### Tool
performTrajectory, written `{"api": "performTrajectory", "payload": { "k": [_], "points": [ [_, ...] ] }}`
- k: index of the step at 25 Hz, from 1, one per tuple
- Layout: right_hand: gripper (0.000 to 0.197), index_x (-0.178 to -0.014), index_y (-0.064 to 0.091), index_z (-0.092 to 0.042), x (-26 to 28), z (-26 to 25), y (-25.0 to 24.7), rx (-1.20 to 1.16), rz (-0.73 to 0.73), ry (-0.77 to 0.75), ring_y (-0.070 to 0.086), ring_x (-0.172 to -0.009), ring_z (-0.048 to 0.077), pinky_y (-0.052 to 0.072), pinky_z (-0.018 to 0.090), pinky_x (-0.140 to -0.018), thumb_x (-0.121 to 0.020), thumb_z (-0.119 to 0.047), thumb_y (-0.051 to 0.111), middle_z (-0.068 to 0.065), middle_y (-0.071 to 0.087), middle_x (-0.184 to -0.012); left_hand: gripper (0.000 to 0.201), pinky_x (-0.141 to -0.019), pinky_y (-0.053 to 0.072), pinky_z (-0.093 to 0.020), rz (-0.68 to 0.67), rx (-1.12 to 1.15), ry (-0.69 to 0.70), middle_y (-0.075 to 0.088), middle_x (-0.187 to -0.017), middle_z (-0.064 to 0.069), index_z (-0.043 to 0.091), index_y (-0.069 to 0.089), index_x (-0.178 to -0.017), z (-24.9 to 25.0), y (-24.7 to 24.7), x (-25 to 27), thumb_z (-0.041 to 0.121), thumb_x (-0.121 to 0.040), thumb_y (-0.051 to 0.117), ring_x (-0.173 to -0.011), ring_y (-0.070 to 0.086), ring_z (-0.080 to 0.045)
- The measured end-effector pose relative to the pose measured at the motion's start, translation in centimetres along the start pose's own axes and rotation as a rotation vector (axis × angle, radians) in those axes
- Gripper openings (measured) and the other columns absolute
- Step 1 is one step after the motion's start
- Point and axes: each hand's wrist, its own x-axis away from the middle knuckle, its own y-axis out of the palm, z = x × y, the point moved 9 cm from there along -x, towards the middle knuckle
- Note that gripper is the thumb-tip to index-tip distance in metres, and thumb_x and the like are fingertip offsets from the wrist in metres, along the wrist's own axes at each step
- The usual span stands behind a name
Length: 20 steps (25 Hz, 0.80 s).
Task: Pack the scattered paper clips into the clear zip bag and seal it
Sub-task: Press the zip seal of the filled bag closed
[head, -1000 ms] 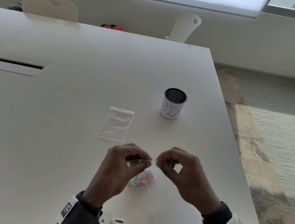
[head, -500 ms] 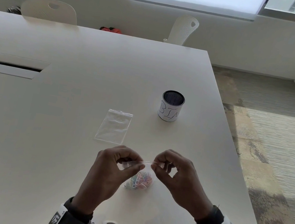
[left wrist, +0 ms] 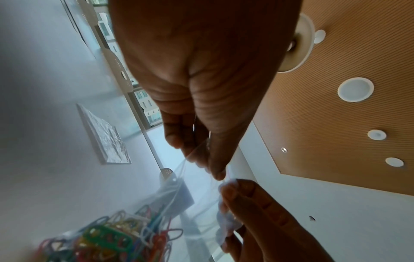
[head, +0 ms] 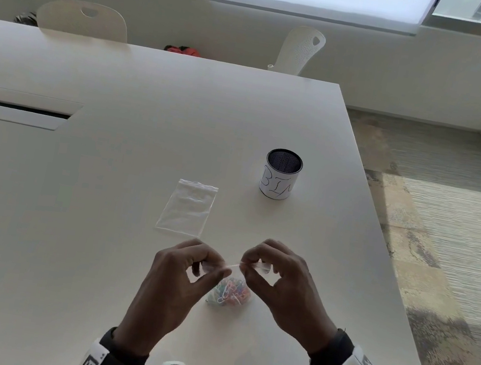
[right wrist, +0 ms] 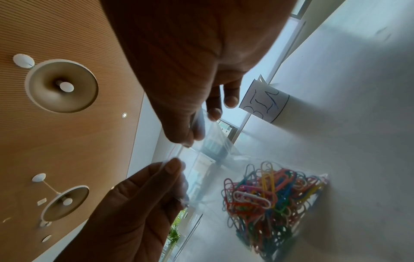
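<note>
The clear zip bag [head: 226, 270] is held upright just above the white table [head: 93, 253] near its front edge, its top strip stretched level between two hands. A heap of coloured paper clips [head: 229, 295] is seen gathered inside its lower part, which sags onto or just over the tabletop; contact cannot be confirmed. The top edge is pinched at its left end by the left hand [head: 174, 286], thumb and fingers curled against the strip, and at its right end by the right hand [head: 282, 288] in the same manner. In the right wrist view the clips [right wrist: 271, 196] are observed pressed into one corner of the bag. Whether the zip is fully closed cannot be told. A second, empty zip bag [head: 187, 207] is laid flat on the table just beyond the hands. A black mesh cup [head: 281, 175] wrapped in a hand-lettered white label is set upright farther back to the right. White chairs [head: 83, 19] are placed at the far edge.
</note>
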Motion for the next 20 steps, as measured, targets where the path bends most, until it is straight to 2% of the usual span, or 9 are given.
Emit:
{"api": "performTrajectory", "payload": {
  "k": [3,7,10,12,14,17,18,20],
  "points": [
    [0.007,-0.091,0.073,-0.027,0.0,0.3,0.0,-0.054,-0.026,0.022,0.057,-0.080,0.015,0.042,0.018,-0.072,-0.093,-0.021,0.077,-0.013,0.065,-0.087,0.018,-0.066,0.043,-0.011,0.042,-0.024,-0.008,0.064,-0.075,0.012,0.026,0.075,-0.072,-0.9,-0.8,-0.1,0.020,-0.083,0.088,-0.067,0.057,-0.010],
    [0.005,-0.090,0.076,-0.027,-0.2,0.6,0.1,-0.048,-0.062,0.024,0.057,-0.079,0.014,0.044,0.021,-0.071,-0.093,-0.023,0.077,-0.016,0.063,-0.083,0.012,-0.062,0.043,-0.010,0.056,-0.009,0.010,0.065,-0.073,0.011,0.020,0.080,-0.074,-0.7,-0.8,0.0,0.017,-0.079,0.090,-0.061,0.056,-0.004],
    [0.004,-0.087,0.079,-0.025,-0.4,1.3,-0.6,-0.104,0.014,0.069,0.060,-0.078,0.013,0.047,0.023,-0.071,-0.091,-0.024,0.081,-0.011,0.068,-0.081,0.007,-0.067,0.046,-0.010,0.069,0.004,0.015,0.069,-0.075,0.013,0.022,0.083,-0.080,-0.3,-0.9,-0.2,0.019,-0.080,0.089,-0.069,0.063,-0.006],
    [0.004,-0.089,0.077,-0.021,-0.4,2.0,-0.7,-0.191,0.033,0.116,0.066,-0.082,0.012,0.052,0.028,-0.078,-0.090,-0.022,0.082,-0.008,0.073,-0.087,0.007,-0.074,0.050,-0.011,0.044,-0.009,0.057,0.074,-0.081,0.015,0.022,0.083,-0.083,0.3,-0.6,-0.5,0.017,-0.083,0.088,-0.078,0.070,-0.004],
    [0.019,-0.102,0.074,-0.020,-0.3,2.8,0.0,-0.310,-0.034,0.159,0.072,-0.098,0.015,0.056,0.034,-0.091,-0.087,-0.020,0.085,-0.005,0.076,-0.102,0.008,-0.074,0.055,-0.016,0.033,0.002,0.065,0.076,-0.079,0.016,0.023,0.083,-0.084,0.9,-0.5,-0.7,0.016,-0.084,0.086,-0.076,0.073,-0.003],
    [0.065,-0.134,0.060,-0.026,0.5,2.9,2.7,-0.435,-0.305,0.215,0.067,-0.124,0.017,0.053,0.039,-0.107,-0.079,-0.020,0.093,-0.005,0.069,-0.132,0.004,-0.070,0.054,-0.013,0.032,0.038,0.048,0.078,-0.074,0.019,0.022,0.085,-0.084,1.5,-0.8,-1.2,0.018,-0.084,0.086,-0.069,0.075,-0.002],
    [0.070,-0.138,0.058,-0.026,0.7,2.6,3.5,-0.450,-0.365,0.209,0.066,-0.126,0.019,0.054,0.042,-0.107,-0.078,-0.019,0.093,-0.006,0.067,-0.136,0.002,-0.070,0.054,-0.012,0.020,0.053,0.047,0.078,-0.072,0.019,0.022,0.086,-0.084,1.8,-0.9,-1.5,0.021,-0.083,0.085,-0.068,0.075,-0.001],
    [0.059,-0.132,0.064,-0.024,0.8,2.2,4.4,-0.523,-0.379,0.199,0.070,-0.118,0.021,0.059,0.042,-0.101,-0.081,-0.010,0.090,-0.001,0.069,-0.130,0.004,-0.070,0.055,-0.012,-0.008,0.073,0.043,0.079,-0.071,0.017,0.023,0.086,-0.084,2.3,-1.3,-2.0,0.026,-0.084,0.083,-0.068,0.076,-0.003]
  ]
}}
